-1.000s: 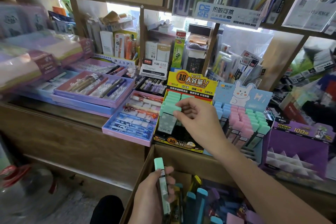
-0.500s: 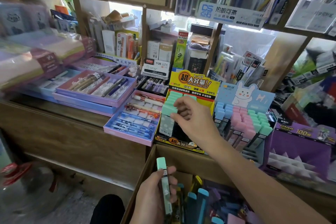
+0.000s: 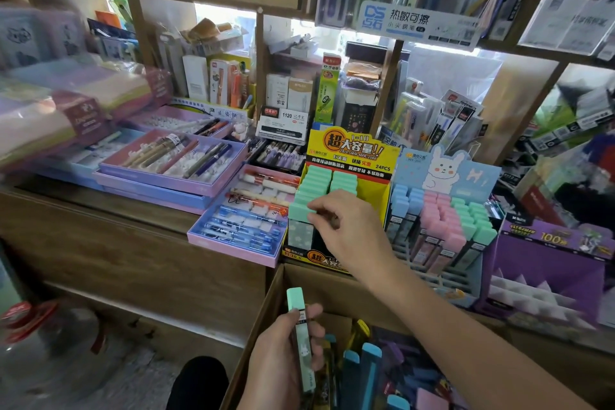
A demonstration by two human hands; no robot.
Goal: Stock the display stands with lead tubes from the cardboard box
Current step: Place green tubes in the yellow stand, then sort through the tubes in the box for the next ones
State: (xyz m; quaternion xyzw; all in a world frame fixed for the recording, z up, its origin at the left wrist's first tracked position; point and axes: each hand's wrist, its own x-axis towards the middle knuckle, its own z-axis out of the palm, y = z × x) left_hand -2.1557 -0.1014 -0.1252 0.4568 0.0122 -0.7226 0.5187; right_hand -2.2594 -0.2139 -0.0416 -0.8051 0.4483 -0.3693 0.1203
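Your right hand point(image 3: 349, 230) is at the yellow display stand point(image 3: 352, 156), centre of frame. Its grip is curled, thumb and fingertips pinching the mint cap of the front-row tube point(image 3: 298, 210) at the stand's lower left corner. Behind that tube, rows of mint caps point(image 3: 327, 181) fill the stand.

Your left hand point(image 3: 283, 353), lower centre, has its grip wrapped round a mint-capped lead tube point(image 3: 301, 336), held upright with the cap above the fingers. It is over the open cardboard box point(image 3: 263, 326) at the bottom of the frame, where blue-capped tubes point(image 3: 369, 366) stand on end among others too blurred to identify.

Just right of the yellow stand, the blue rabbit display stand point(image 3: 446, 170) carries blue, pink and mint caps. Both stands sit on the wooden bench point(image 3: 100, 210).
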